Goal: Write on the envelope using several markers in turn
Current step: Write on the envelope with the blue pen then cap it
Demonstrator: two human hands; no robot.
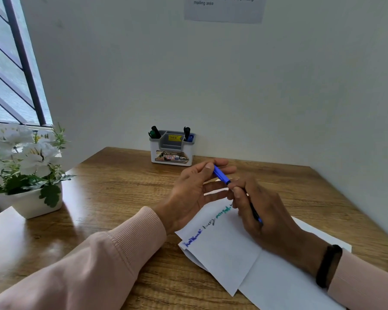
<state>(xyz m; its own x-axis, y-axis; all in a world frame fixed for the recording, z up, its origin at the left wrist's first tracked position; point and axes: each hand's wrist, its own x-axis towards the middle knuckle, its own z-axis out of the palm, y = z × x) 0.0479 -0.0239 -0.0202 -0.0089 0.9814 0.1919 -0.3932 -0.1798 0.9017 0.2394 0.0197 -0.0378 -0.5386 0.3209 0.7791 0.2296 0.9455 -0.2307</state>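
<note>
Gripping a blue marker barrel (254,212) in the curled fingers of the right hand (264,217), low over the white paper envelope (222,249). Pinching the bright blue marker cap (221,174) between thumb and fingers of the left hand (196,191), right at the barrel's upper end; cannot tell whether cap and barrel are joined or just apart. Lying flat on the brown wood-grain table (121,189), that envelope, with blue, grey and green handwriting along its upper edge and a further white sheet (285,285) beneath it. Standing against the wall at the table's far edge, a small white and grey plastic pen holder (171,148), dark markers upright in both outer compartments. Sitting at the left, a white pot of white artificial flowers (25,166). Worn on the right wrist, a black band (328,266).
</note>
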